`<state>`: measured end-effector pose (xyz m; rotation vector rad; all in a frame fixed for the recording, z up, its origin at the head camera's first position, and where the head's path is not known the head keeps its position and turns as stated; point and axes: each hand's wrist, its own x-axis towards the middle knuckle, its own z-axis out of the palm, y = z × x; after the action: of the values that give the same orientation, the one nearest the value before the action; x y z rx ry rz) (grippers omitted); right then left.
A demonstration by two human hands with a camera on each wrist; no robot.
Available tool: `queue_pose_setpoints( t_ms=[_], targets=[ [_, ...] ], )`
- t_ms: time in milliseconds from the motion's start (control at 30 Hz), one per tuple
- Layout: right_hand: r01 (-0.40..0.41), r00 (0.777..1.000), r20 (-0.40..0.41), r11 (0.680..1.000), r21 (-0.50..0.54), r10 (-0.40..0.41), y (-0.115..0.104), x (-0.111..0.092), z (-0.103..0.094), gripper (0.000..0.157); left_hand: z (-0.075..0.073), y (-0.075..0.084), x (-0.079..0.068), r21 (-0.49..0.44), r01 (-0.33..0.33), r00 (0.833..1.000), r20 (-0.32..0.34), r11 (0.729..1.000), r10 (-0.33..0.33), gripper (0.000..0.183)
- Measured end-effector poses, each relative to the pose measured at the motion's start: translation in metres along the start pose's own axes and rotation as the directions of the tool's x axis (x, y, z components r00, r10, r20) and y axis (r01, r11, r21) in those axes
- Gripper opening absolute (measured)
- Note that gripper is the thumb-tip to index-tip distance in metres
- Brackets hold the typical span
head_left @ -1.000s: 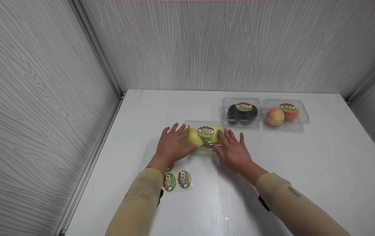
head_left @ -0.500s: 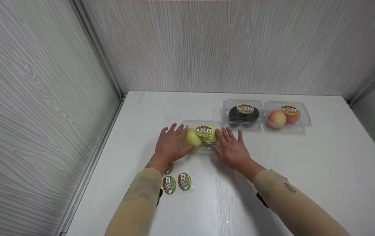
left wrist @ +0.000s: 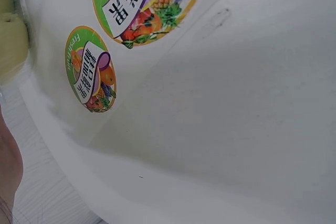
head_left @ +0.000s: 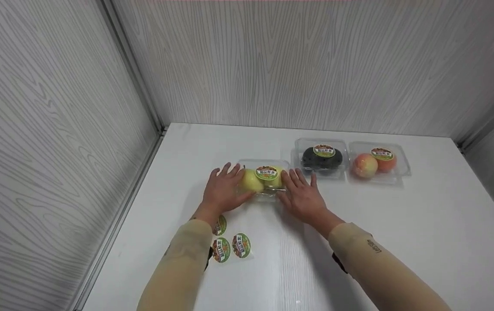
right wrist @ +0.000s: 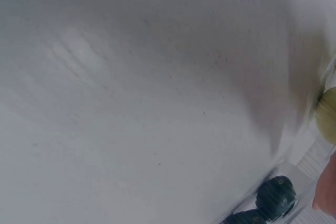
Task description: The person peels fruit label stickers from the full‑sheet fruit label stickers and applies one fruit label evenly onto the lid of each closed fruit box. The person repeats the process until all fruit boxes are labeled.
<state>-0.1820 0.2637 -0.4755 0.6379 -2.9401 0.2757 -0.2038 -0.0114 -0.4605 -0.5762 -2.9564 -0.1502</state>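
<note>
A clear plastic clamshell box [head_left: 263,196] with two yellow-green fruits [head_left: 251,181], one with a stem, lies on the white table between the hands. An oval fruit label [head_left: 266,173] is on its lid. My left hand [head_left: 222,190] rests against the left end, fingers extended and thumb along the front. Against the right end lies my right hand [head_left: 304,196], its fingers also extended. In the left wrist view part of the left hand [left wrist: 9,163] shows at the edge. The right wrist view shows one yellow fruit [right wrist: 327,116] beside part of the right hand [right wrist: 326,190].
Behind to the right stands a clear box of dark fruits [head_left: 322,160] with a label. Beside it another labelled box holds a peach [head_left: 365,166] and an orange fruit [head_left: 386,164]. A sheet of oval stickers [head_left: 241,245] lies near the left forearm. Wood-grain panels [head_left: 298,65] enclose the table.
Both hands and the clamshell box have slid slightly away and left across the table. The head view has tilted a little, so the boxes at the back appear lower.
</note>
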Motion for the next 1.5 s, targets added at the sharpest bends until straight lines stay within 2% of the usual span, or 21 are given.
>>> queue_pose_setpoints(
  t_ms=[200, 433, 700, 1100, 1500],
  targets=[
    [0.018, 1.0, -0.02, 1.0, 0.004, -0.018, 0.001, 0.006, 0.001, 0.07, 0.0, -0.004, 0.004, 0.02, 0.001, 1.0, -0.008, 1.0, -0.001, 0.088],
    [0.004, 1.0, 0.021, 1.0, -0.019, -0.004, 0.005, 0.013, 0.0, 0.072, 0.003, -0.007, 0.011, 0.048, 0.005, 1.0, 0.014, 0.999, -0.005, 0.088],
    [0.031, 1.0, 0.0, 0.998, -0.052, -0.031, 0.009, 0.022, -0.002, 0.071, 0.005, -0.009, 0.023, 0.049, 0.013, 1.0, 0.01, 0.999, -0.013, 0.088],
    [0.012, 0.999, 0.046, 0.998, -0.066, -0.009, 0.016, 0.036, -0.001, 0.073, 0.003, -0.011, 0.035, 0.061, 0.002, 1.0, 0.022, 0.998, -0.004, 0.088],
    [0.018, 1.0, 0.015, 0.998, -0.055, -0.017, 0.021, 0.046, -0.003, 0.071, 0.003, -0.014, 0.049, 0.063, 0.025, 0.999, 0.045, 0.998, -0.028, 0.087]
  ],
)
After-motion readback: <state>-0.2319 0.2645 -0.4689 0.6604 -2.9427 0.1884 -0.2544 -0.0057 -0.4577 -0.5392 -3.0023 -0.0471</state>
